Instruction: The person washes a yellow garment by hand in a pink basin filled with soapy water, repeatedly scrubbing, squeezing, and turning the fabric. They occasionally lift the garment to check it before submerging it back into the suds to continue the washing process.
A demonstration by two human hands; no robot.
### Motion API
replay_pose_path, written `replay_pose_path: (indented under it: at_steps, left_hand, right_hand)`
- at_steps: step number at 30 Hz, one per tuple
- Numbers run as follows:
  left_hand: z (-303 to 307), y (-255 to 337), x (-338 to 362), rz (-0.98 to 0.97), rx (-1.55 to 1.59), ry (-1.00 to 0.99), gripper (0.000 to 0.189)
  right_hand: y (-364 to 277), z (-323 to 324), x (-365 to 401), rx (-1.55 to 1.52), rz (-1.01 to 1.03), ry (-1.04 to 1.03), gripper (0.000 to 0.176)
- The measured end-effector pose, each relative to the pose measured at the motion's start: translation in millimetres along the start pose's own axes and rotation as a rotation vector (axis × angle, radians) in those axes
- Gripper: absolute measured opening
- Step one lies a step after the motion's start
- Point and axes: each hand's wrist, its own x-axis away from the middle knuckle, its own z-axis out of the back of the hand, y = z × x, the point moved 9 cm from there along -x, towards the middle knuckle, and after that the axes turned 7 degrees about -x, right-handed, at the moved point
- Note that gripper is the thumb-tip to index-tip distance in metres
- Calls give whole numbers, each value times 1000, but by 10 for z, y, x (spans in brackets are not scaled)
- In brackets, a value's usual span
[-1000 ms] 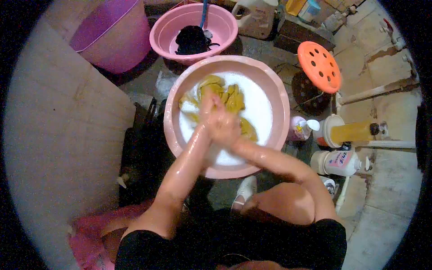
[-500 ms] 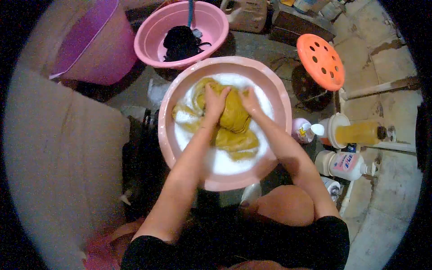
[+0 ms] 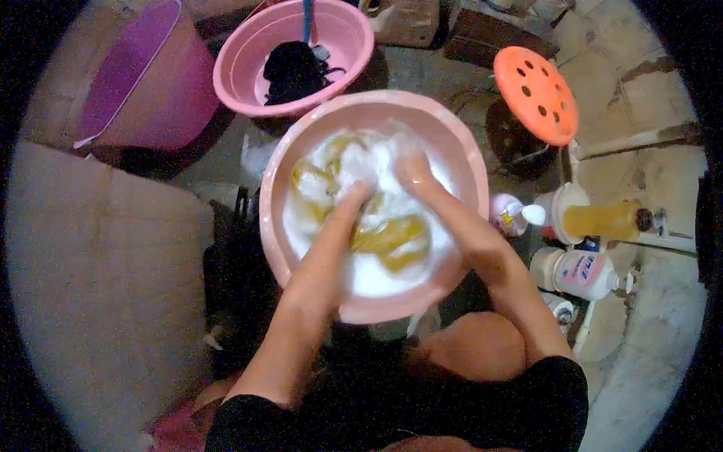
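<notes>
A mustard-yellow cloth lies partly sunk in white suds inside a large pink basin. My left hand is down in the foam at the middle of the cloth, its fingers hidden by suds. To its right, my right hand dips into the foam near the far right side of the basin. Motion smears its fingers, so whether they grip any cloth does not show. Foam covers much of the cloth's upper part.
Behind stands a smaller pink basin holding a black garment. A purple bucket is at the left, an orange perforated stool top at the right. Several bottles, including a white labelled one, line the right wall.
Both hands held the bunched cloth above the suds; now they are lower in the foam and the bunch has sunk. Foam covers more of the cloth. The view has shifted slightly.
</notes>
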Motion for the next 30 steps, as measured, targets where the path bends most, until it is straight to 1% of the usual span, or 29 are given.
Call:
replay_pose_path:
  at_steps: [1,2,3,4,5,6,7,8,9,10,11,12,13,14,15,16,17,18,19,20,21,23,24,25,26,27,28,29,30]
  left_hand:
    - [26,-310,8,125,179,61,50]
    - [88,-373,-5,172,276,99,49]
    - [143,-444,-21,216,374,142,48]
    - [124,-338,24,122,738,118,41]
    - [157,-271,113,30,1094,94,35]
    - [205,-245,177,-63,1445,71,29]
    - [167,-215,274,-68,1436,65,29]
    - [81,-181,360,-26,1494,64,29]
    - [-30,-143,426,21,1551,68,28]
    - [-146,-96,510,65,1603,59,27]
    - [-227,-63,582,107,1655,57,27]
    - [-311,-84,632,157,1726,54,27]
    - [-238,41,709,139,1729,40,27]
    - [-34,203,833,57,1748,-6,27]
    - [148,244,901,-16,1760,-47,28]
    - [234,351,1050,-446,1935,-859,29]
    - [254,412,1099,-447,1930,-856,29]
    - [185,336,1031,-220,1821,-527,28]
    - [147,210,1081,3,1683,-208,27]
    - [202,45,1144,199,1495,99,26]
    - [150,125,1149,199,1494,99,26]
    - [-90,313,1204,285,1653,-119,27]
    - [102,346,1283,213,1601,-41,30]
    - [72,17,1030,212,1606,-42,30]
    - [14,26,678,-324,1854,-471,32]
    - [58,109,769,-533,1929,-603,34]
    - [110,181,903,-748,1983,-765,35]
    - [148,215,1061,-949,2001,-938,37]
    - [-19,245,1012,-365,1917,-458,37]
  right_hand:
    - [-245,141,84,-41,34,87,36]
    - [-480,191,217,-140,-159,21,35]
    - [-813,179,328,-153,-78,20,31]
    - [-1074,184,457,-157,-8,26,27]
    - [-1466,162,596,-145,273,56,23]
    - [-1661,68,627,-29,439,59,22]
    - [-1812,8,736,93,603,71,23]
    - [-1694,49,615,89,607,80,23]
    - [-1082,-43,195,-38,145,-122,23]
    - [-567,-207,153,-164,-322,-309,24]
    - [-611,-242,199,-174,-316,-300,24]
    - [-723,-276,261,5,-212,-252,23]
    - [-879,-227,347,187,-104,-185,24]
    - [-1230,-62,542,12,80,45,27]
    - [-1356,-97,738,10,83,47,27]
    - [-1591,-242,981,-68,203,-66,26]
    - [-1791,-306,1090,-142,328,-160,26]
    - [-1812,-213,931,-143,328,-159,26]
    - [-1595,-275,672,116,130,-344,26]
    - [-1365,-305,569,366,-61,-505,25]
    - [-1322,-323,583,365,-61,-505,25]
    - [-1262,-195,593,133,-3,-165,22]
    - [-1225,-38,552,48,55,-6,20]
    - [-1228,73,614,-60,95,153,19]
    - [-1463,-16,848,-131,-66,-94,27]
    - [-1415,-354,884,-137,-73,-102,27]
    - [-1302,-484,891,-309,-4,304,27]
    - [-1256,-370,721,-102,-38,-9,24]
    - [-1247,-231,633,100,-5,-321,21]
